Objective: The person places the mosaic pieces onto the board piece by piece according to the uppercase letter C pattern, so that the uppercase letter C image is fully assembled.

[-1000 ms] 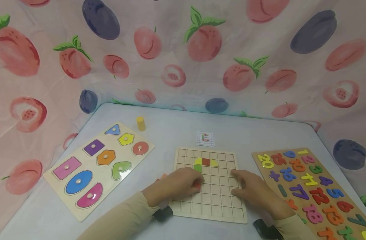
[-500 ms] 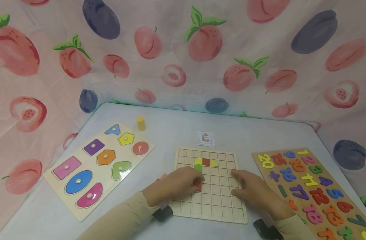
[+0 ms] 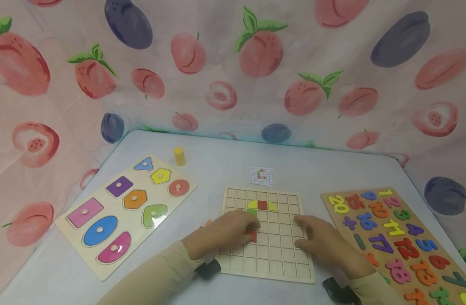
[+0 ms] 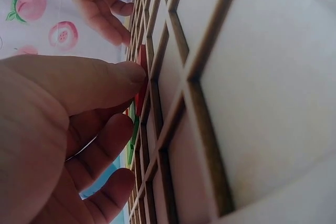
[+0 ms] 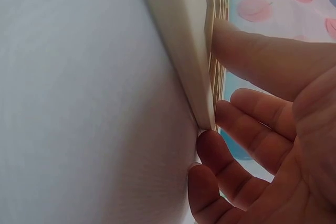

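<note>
In the head view, a wooden grid board (image 3: 275, 254) lies on the table. My left hand (image 3: 225, 228) is over its left side, thumb and forefinger on a red tile (image 3: 252, 236). The left wrist view shows my thumb pressing this red tile (image 4: 140, 87), which stands slightly proud of the grid. Above it sit a green tile (image 3: 252, 212), a dark red square (image 3: 262, 206) and two yellow rounded tiles, left (image 3: 252, 205) and right (image 3: 272, 206). My right hand (image 3: 326, 243) rests on the board's right edge, thumb on the rim (image 5: 181, 40), fingers loosely bent.
A small pattern card (image 3: 261, 176) lies behind the board. To the left are a shape-puzzle board (image 3: 137, 231) and a yellow cylinder (image 3: 179, 156). A number-puzzle board (image 3: 374, 231) lies at right. Orange pieces (image 3: 208, 223) show partly behind my left hand.
My left hand has shifted very slightly away from me, so more of the red tile shows below its fingers. My right hand has stayed in place.
</note>
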The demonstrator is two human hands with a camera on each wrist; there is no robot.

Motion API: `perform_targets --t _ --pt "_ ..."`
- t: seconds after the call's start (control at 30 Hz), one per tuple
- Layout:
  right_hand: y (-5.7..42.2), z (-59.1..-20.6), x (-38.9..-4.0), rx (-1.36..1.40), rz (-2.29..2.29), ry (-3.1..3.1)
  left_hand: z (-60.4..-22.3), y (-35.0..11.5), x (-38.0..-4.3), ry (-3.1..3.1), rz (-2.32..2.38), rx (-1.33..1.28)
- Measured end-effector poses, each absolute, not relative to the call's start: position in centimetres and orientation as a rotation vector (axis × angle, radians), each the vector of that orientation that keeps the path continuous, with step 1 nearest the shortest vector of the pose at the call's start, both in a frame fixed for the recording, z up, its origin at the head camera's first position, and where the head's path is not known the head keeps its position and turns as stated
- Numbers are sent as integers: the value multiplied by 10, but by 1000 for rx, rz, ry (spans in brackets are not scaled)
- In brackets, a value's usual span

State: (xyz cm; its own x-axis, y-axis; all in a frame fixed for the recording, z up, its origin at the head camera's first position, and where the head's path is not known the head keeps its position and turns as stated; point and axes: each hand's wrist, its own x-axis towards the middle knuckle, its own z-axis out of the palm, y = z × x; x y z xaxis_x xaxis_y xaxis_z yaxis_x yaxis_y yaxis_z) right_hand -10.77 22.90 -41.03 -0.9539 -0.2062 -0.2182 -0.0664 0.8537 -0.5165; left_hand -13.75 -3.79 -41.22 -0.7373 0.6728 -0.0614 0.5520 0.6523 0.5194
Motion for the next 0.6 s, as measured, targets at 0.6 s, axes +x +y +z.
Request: perform_targets --t 0.6 --pt "229 -409 -108 -211 -765 2757 -412 -38 -138 2623 715 962"
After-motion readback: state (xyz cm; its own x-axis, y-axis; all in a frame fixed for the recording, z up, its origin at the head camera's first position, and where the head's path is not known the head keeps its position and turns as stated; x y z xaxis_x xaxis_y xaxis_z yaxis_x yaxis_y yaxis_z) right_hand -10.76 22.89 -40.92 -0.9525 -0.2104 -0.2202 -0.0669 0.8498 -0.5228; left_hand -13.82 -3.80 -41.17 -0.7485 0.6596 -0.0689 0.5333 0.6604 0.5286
